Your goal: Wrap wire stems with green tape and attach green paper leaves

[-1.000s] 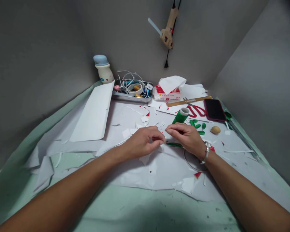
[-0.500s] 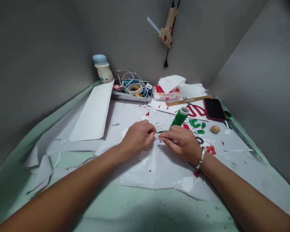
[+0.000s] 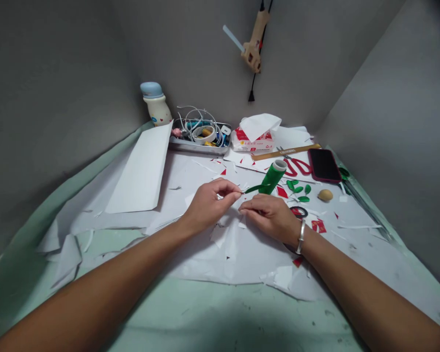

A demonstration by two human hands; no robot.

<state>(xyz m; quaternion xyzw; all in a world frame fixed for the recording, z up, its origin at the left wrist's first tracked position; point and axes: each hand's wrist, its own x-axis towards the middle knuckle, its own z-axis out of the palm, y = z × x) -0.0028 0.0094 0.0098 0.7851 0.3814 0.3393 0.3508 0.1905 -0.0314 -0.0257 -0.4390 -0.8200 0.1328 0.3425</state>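
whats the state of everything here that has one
left hand, pinching green strip
green strip, pulled out from spool
green spool, tilted on paper
right hand, curled, near strip
phone, face up, screen dark
scissors, lying flat
tissue pack, open, tissue sticking out
glue gun, hanging on wall

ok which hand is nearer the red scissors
Right. The right hand lies just in front of the red-handled scissors and a little to their left. The left hand is much farther left, pinching a green strip.
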